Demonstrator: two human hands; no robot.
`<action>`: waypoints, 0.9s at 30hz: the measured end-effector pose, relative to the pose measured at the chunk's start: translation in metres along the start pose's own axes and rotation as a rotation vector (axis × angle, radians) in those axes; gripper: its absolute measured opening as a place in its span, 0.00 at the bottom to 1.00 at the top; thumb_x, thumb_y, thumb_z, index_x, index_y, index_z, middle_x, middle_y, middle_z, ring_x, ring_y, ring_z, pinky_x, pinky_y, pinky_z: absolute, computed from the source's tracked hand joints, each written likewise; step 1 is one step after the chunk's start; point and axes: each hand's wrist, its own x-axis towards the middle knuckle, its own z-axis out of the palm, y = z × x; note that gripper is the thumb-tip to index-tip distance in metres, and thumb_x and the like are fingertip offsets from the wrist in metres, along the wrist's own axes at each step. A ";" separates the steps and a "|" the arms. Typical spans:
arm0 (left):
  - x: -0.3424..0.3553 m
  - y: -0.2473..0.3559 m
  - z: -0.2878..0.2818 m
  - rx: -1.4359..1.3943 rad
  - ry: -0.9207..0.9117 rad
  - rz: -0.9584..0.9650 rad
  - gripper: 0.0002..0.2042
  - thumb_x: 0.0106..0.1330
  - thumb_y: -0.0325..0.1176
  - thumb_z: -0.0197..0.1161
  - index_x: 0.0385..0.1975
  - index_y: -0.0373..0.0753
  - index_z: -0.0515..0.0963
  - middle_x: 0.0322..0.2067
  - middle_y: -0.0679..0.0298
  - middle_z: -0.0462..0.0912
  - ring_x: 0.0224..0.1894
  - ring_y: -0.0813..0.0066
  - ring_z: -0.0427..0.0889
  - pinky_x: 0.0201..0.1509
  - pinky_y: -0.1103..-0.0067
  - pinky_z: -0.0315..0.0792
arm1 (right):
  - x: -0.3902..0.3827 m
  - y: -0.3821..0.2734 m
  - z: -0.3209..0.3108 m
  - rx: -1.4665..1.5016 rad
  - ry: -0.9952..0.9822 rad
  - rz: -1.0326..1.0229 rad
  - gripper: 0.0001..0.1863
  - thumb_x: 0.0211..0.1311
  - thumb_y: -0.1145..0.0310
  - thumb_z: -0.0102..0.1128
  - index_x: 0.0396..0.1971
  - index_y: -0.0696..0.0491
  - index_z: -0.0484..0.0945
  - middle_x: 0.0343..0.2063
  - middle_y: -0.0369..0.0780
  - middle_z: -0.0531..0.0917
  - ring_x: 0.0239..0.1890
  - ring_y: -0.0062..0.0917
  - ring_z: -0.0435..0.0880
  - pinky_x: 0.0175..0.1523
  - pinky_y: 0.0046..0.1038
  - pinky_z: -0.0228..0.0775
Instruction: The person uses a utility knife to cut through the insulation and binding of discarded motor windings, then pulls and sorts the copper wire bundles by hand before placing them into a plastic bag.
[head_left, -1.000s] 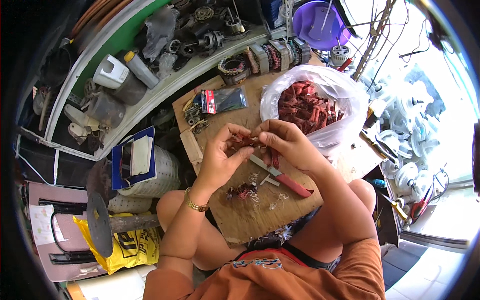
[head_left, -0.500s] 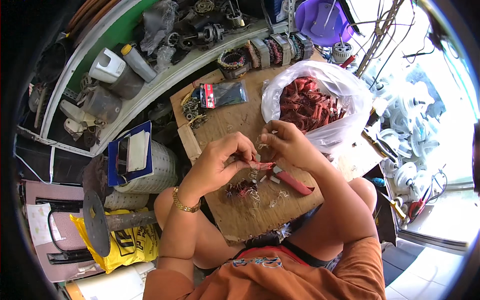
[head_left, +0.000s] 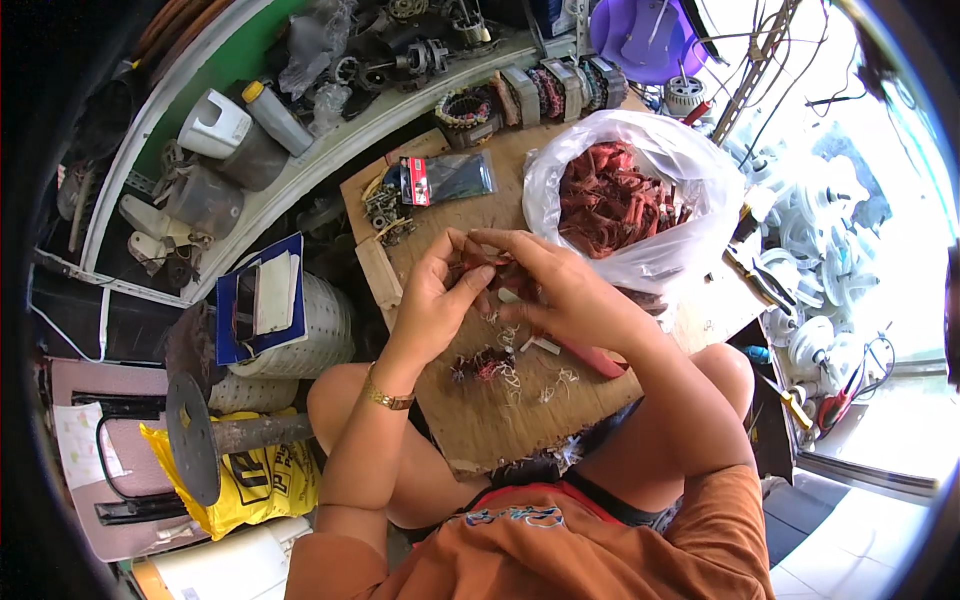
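Note:
Over the wooden board, my left hand [head_left: 440, 295] is closed, thumb against fingers, on a crumpled dark-red strip [head_left: 503, 280]. My right hand [head_left: 562, 290] curls around the same strip from the other side, its index finger reaching across to the left fingertips. Much of the strip is hidden by the fingers. Below the hands, thin white threads [head_left: 510, 375] and a small heap of dark-red and purple scraps [head_left: 485, 366] lie on the wood. A tool with a red handle [head_left: 603, 362] lies partly under my right hand.
A white plastic bag [head_left: 540, 190] full of dark-red strips [head_left: 615, 200] stands at the far right of the wooden board [head_left: 470, 435]. Behind it, wound motor stators [head_left: 520, 95] line the edge. A flat packet [head_left: 455, 178] and small metal parts [head_left: 385, 210] lie far left. Pliers [head_left: 760, 280] rest at right.
Both hands have moved slightly away from me and closer together. The right hand, earlier pinching a pale thread apart from the left, now covers the red strip.

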 end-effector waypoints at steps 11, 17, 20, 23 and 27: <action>0.047 -0.088 0.014 0.987 -0.105 -0.213 0.14 0.61 0.43 0.70 0.40 0.40 0.83 0.41 0.58 0.85 0.45 0.61 0.83 0.48 0.64 0.75 | -0.013 0.056 -0.120 -0.652 0.309 0.500 0.22 0.58 0.75 0.66 0.54 0.56 0.77 0.42 0.50 0.85 0.45 0.42 0.85 0.52 0.36 0.75; 0.050 -0.125 0.032 1.226 -0.070 0.081 0.14 0.57 0.43 0.71 0.36 0.39 0.83 0.32 0.56 0.86 0.43 0.52 0.83 0.51 0.56 0.71 | -0.006 0.040 -0.092 -0.720 0.462 0.201 0.17 0.57 0.75 0.66 0.49 0.55 0.81 0.50 0.47 0.80 0.51 0.45 0.81 0.57 0.39 0.71; 0.049 -0.119 0.032 1.130 -0.086 0.033 0.13 0.57 0.40 0.71 0.35 0.37 0.82 0.29 0.56 0.86 0.38 0.54 0.84 0.45 0.60 0.74 | -0.003 0.026 -0.067 -0.612 0.468 -0.013 0.10 0.57 0.77 0.65 0.40 0.55 0.84 0.40 0.42 0.84 0.42 0.38 0.83 0.47 0.34 0.75; 0.040 -0.099 0.014 0.818 0.036 0.001 0.11 0.57 0.35 0.72 0.33 0.35 0.80 0.29 0.58 0.85 0.31 0.61 0.84 0.36 0.67 0.77 | -0.006 0.019 -0.043 -0.437 0.423 0.045 0.07 0.58 0.76 0.66 0.37 0.55 0.84 0.35 0.40 0.83 0.35 0.30 0.83 0.41 0.30 0.74; 0.023 -0.065 -0.008 0.055 0.159 -0.158 0.08 0.63 0.27 0.69 0.38 0.37 0.77 0.32 0.66 0.84 0.29 0.80 0.82 0.32 0.81 0.76 | -0.004 0.026 -0.024 -0.180 0.461 0.246 0.13 0.60 0.71 0.68 0.44 0.57 0.80 0.33 0.39 0.82 0.32 0.19 0.79 0.37 0.25 0.71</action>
